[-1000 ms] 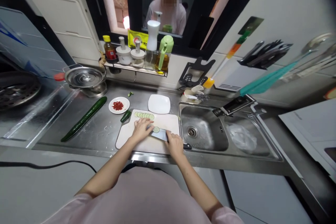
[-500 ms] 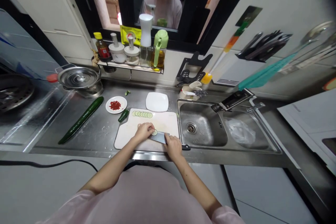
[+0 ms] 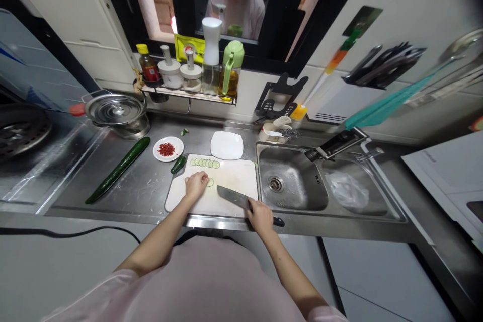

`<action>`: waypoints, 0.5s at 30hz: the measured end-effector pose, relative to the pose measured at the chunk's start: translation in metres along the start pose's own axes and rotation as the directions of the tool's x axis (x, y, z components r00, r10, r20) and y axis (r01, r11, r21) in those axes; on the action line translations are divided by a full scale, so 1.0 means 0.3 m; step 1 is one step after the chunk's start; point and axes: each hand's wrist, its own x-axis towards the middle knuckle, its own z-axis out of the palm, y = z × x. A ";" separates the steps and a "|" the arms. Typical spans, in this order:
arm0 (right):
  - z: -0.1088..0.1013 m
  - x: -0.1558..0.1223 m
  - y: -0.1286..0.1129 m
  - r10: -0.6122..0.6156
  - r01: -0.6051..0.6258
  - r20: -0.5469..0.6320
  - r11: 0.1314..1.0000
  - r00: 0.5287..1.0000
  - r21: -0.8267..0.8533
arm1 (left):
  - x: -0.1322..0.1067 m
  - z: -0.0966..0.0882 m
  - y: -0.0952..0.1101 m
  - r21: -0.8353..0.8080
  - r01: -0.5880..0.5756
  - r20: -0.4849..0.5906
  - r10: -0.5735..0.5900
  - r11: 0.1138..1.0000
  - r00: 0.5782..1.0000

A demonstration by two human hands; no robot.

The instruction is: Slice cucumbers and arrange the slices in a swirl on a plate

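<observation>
A white cutting board [image 3: 230, 196] lies on the steel counter in front of me. My left hand [image 3: 195, 183] rests on it with fingers curled over a cucumber piece, a cut slice [image 3: 210, 181] just beside the fingertips. A row of cucumber slices [image 3: 205, 163] lies along the board's far edge. My right hand [image 3: 260, 215] grips the handle of a cleaver [image 3: 234, 196], whose blade lies low over the board's near right part, apart from the left hand.
A whole cucumber [image 3: 118, 169] lies left on the counter, with a cucumber end [image 3: 178, 164] by the board. A small dish of red chillies [image 3: 168, 149] and a white plate [image 3: 227, 145] sit behind. The sink [image 3: 292, 186] is right; a pot [image 3: 115, 113] stands at the back left.
The cleaver has pulled back to the right, away from my left hand. My left hand moved left on the board, leaving a fresh slice beside it.
</observation>
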 end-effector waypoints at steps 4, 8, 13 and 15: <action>0.013 0.001 -0.008 0.055 -0.048 -0.056 0.992 0.997 0.113 | -0.022 -0.014 -0.035 -0.016 0.037 -0.067 -0.038 0.999 0.997; 0.032 0.009 -0.036 0.119 -0.098 -0.087 0.971 0.989 0.217 | -0.076 -0.019 -0.075 -0.026 0.058 -0.099 -0.061 0.998 0.993; 0.037 0.031 -0.068 0.112 -0.079 -0.114 0.962 0.987 0.262 | -0.148 0.006 -0.100 0.056 0.011 -0.109 -0.005 0.998 0.994; 0.030 0.038 -0.081 0.097 -0.079 -0.068 0.969 0.993 0.232 | -0.163 0.015 -0.104 0.080 -0.007 -0.102 0.015 0.997 0.995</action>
